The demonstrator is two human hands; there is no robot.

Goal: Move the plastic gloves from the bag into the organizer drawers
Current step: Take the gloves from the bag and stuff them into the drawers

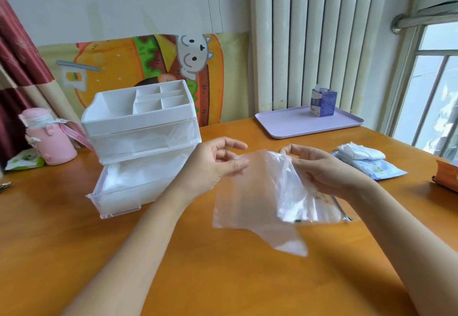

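Both hands were up over the table [74, 253]. The left hand [213, 164] pinched one edge of a clear plastic glove [250, 199], and the right hand [332, 174] had its fingers [295, 151] curled round the crumpled far side, just above the bag [329, 213]. Beside them, the white organizer [138, 115] had its lower drawer [116, 199] pulled open, with plastic piled inside.
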